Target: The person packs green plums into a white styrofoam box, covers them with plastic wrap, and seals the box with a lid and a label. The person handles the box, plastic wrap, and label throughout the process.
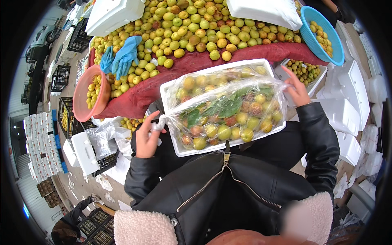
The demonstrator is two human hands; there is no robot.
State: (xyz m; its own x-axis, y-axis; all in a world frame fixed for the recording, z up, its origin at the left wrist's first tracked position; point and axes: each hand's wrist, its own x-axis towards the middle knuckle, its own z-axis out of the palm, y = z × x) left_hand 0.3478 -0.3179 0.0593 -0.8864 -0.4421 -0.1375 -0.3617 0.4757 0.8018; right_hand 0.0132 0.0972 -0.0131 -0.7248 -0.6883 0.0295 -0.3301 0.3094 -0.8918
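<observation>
A white foam box (180,152) full of green and reddish jujube-like fruit lies across my lap. Clear plastic film (214,92) covers the fruit, with green leaves (226,107) showing beneath it. At the box's left end, my left hand (148,136) grips a bunched end of the film between thumb and fingers. My right hand (295,88) is at the right end, its index finger extended and its thumb near the film's edge; whether it pinches the film cannot be told.
Loose fruit (190,27) heaps behind a red cloth edge (147,88), with blue gloves (125,58) on top. A pink basin (92,95) stands left, a blue basket (321,35) right. Foam boxes (340,113) crowd the right side; black crates (98,223) and a person (69,226) are lower left.
</observation>
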